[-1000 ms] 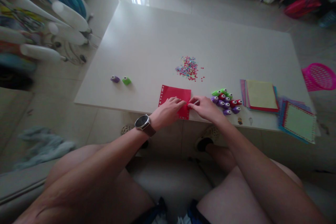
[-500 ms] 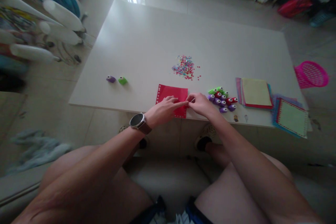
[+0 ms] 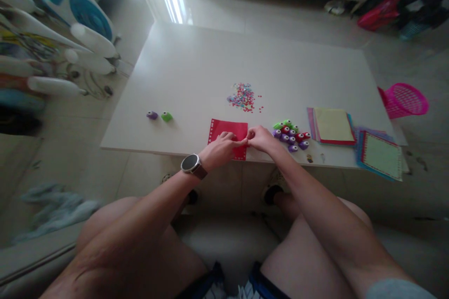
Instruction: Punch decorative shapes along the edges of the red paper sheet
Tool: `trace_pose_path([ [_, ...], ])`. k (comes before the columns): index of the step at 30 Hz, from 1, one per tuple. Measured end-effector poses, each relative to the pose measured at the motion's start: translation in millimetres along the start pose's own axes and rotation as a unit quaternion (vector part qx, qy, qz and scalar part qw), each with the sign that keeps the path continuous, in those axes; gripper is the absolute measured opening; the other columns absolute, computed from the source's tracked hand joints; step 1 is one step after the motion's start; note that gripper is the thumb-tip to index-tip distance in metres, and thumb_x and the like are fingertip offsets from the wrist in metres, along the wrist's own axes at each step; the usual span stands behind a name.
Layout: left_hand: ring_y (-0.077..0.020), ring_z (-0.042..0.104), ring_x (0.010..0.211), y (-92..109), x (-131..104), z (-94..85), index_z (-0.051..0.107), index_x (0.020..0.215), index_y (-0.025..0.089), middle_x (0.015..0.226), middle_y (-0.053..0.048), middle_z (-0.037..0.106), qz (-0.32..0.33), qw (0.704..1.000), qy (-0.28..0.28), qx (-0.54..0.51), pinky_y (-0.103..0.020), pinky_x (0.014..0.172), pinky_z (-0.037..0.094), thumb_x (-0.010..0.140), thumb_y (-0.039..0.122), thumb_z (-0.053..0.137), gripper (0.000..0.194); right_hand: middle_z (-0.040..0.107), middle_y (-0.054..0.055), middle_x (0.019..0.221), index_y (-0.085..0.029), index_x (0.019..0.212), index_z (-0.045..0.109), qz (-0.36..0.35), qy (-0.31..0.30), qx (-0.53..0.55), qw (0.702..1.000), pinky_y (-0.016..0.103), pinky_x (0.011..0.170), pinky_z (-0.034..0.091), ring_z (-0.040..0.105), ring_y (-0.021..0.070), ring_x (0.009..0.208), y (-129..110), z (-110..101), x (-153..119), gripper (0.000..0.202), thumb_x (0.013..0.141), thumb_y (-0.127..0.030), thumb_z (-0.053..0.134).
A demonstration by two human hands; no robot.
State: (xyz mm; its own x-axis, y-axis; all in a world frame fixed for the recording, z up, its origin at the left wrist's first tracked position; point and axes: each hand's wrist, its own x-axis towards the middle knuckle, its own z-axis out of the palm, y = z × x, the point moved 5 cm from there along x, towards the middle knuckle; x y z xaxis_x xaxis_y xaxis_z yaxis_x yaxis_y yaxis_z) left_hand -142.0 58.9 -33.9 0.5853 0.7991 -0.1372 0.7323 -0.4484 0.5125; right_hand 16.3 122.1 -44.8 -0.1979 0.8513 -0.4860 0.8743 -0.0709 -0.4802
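"Where is the sheet?"

"The red rectangular paper sheet [image 3: 229, 127] lies flat at the near edge of the white worktop [image 3: 280, 65], between a loose heap of multicoloured confetti [image 3: 241, 96] and the person. Small holes line its left edge."

"And the hands?"

"The left hand [image 3: 220, 148] rests over the sheet, one finger reaching towards the right hand [image 3: 260, 139]. I can't tell if it grips anything. The right has its fingertips drawn narrow at the sheet's right edge; what is between them, if anything, is hidden."

"What's beside that?"

"A cluster of small purple, green and red plastic punches [image 3: 292, 136], then a stack of coloured paper sheets [image 3: 333, 124]."

"How would the red one handle?"

"Light and thin, I'd judge, easily creased and likely to slide. Best pressed flat with spread fingers and pinched by a rim, away from the holes, where it could tear."
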Motion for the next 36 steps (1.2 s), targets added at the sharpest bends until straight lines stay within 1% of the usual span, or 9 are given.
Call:
trace_pose_path([
  [6, -0.0249, 0.054, 0.126, 0, 1, 0.8, 0.056, 0.153, 0.029, 0.13, -0.011, 0.065, 0.024, 0.999, 0.021, 0.018, -0.043, 0.113, 0.049, 0.088, 0.007, 0.055, 0.069, 0.078, 0.005, 0.087, -0.018, 0.085, 0.077, -0.014, 0.019, -0.015, 1.0, 0.024, 0.07, 0.048, 0.069, 0.0171, 0.082, 0, 4, 0, 0.005, 0.081, -0.016, 0.075],
  [9, -0.0233, 0.059, 0.122, -3, 1, -0.9, 0.057, 0.152, 0.032, 0.128, -0.008, 0.068, 0.037, 0.999, 0.027, 0.011, -0.042, 0.112, 0.051, 0.087, 0.006, 0.056, 0.07, 0.08, 0.006, 0.09, -0.017, 0.088, 0.078, -0.019, -0.018, 0.03, 0.999, 0.022, 0.069, 0.049, 0.071, 0.0166, 0.083, 4, 5, 2, 0.007, 0.081, -0.015, 0.076],
  [12, -0.0243, 0.06, 0.128, -6, -1, -2.8, 0.055, 0.155, 0.028, 0.135, -0.01, 0.069, 0.042, 0.998, 0.037, 0.0, -0.044, 0.114, 0.051, 0.087, 0.005, 0.056, 0.071, 0.081, 0.007, 0.092, -0.016, 0.09, 0.078, -0.028, -0.037, 0.062, 0.997, 0.021, 0.069, 0.049, 0.073, 0.0163, 0.083, 9, -2, 3, 0.007, 0.084, -0.016, 0.075],
  [16, -0.0264, 0.055, 0.14, -9, -4, -2.1, 0.05, 0.157, 0.02, 0.147, -0.013, 0.065, 0.019, 0.999, 0.042, -0.005, -0.046, 0.119, 0.048, 0.088, 0.005, 0.056, 0.071, 0.08, 0.011, 0.095, -0.016, 0.092, 0.077, -0.029, 0.056, -0.005, 0.998, 0.026, 0.074, 0.05, 0.072, 0.02, 0.086, 15, -22, 2, 0.012, 0.091, -0.025, 0.07],
  [18, -0.0267, 0.055, 0.141, -9, -5, -1.2, 0.05, 0.156, 0.018, 0.148, -0.013, 0.064, 0.016, 0.999, 0.037, -0.002, -0.047, 0.12, 0.047, 0.09, 0.006, 0.055, 0.068, 0.08, 0.012, 0.098, -0.016, 0.096, 0.077, -0.036, 0.077, -0.032, 0.996, 0.028, 0.077, 0.05, 0.072, 0.0217, 0.089, 15, -25, 0, 0.013, 0.091, -0.027, 0.071],
  [24, -0.0262, 0.054, 0.143, -4, -6, -3.5, 0.05, 0.155, 0.019, 0.148, -0.012, 0.065, 0.016, 0.999, 0.04, 0.001, -0.046, 0.12, 0.048, 0.09, 0.006, 0.056, 0.066, 0.08, 0.01, 0.103, -0.019, 0.102, 0.077, -0.086, 0.068, -0.088, 0.99, 0.028, 0.084, 0.049, 0.072, 0.0218, 0.096, 8, -19, -3, 0.017, 0.088, -0.015, 0.068],
  [31, -0.0285, 0.052, 0.146, -6, -7, 0.2, 0.05, 0.153, 0.018, 0.151, -0.014, 0.062, 0.006, 1.0, 0.027, 0.002, -0.05, 0.122, 0.046, 0.09, 0.007, 0.057, 0.064, 0.08, 0.012, 0.104, -0.022, 0.102, 0.08, -0.023, 0.083, -0.194, 0.977, 0.031, 0.081, 0.049, 0.071, 0.0249, 0.097, 10, -41, -15, 0.024, 0.088, -0.012, 0.062],
  [34, -0.0275, 0.052, 0.146, -4, -6, 0.7, 0.05, 0.154, 0.016, 0.152, -0.014, 0.061, 0.001, 1.0, 0.019, 0.003, -0.048, 0.124, 0.044, 0.09, 0.006, 0.055, 0.064, 0.079, 0.014, 0.105, -0.021, 0.104, 0.08, -0.001, 0.072, -0.243, 0.967, 0.034, 0.085, 0.049, 0.07, 0.0267, 0.101, 13, -45, -20, 0.023, 0.092, -0.016, 0.061],
  [36, -0.0269, 0.053, 0.145, -3, -6, -0.2, 0.05, 0.153, 0.015, 0.152, -0.014, 0.061, -0.002, 1.0, 0.016, 0.002, -0.047, 0.124, 0.044, 0.09, 0.005, 0.055, 0.064, 0.078, 0.015, 0.11, -0.019, 0.108, 0.079, -0.016, 0.074, -0.254, 0.964, 0.036, 0.091, 0.049, 0.067, 0.0285, 0.109, 11, -45, -21, 0.025, 0.092, -0.016, 0.06],
])
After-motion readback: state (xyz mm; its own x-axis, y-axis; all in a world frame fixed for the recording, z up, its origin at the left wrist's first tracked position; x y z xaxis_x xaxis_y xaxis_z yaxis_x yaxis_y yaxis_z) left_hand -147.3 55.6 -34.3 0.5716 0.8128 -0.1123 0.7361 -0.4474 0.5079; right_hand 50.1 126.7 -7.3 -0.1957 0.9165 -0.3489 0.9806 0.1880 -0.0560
